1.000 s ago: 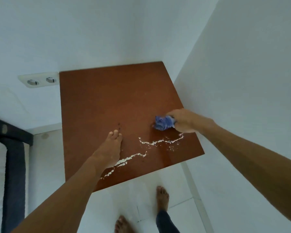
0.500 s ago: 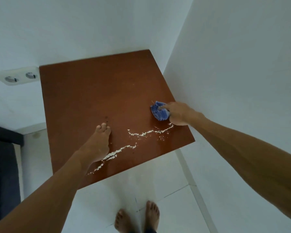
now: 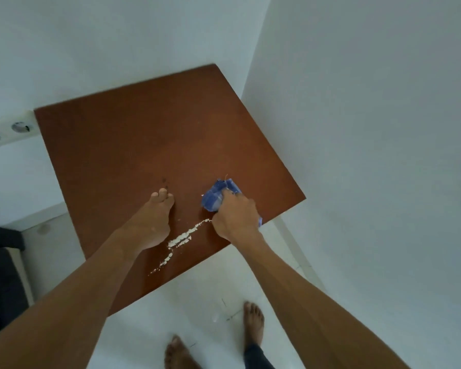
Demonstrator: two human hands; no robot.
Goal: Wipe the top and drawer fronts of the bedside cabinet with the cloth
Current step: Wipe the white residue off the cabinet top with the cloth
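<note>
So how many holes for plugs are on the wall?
2: both sit in the white socket strip left of the cabinet top, side by side. More may hide past the picture's edge.

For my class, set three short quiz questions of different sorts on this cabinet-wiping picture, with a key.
1. True or false: the right hand grips the blue cloth on the cabinet top.
2. Where does the white powder lie?
A. by the back edge
B. between the two hands, near the front edge
C. on the floor only
3. Fill in: the left hand rests ____ on the top, holding nothing.

Key: 1 true; 2 B; 3 flat
</note>
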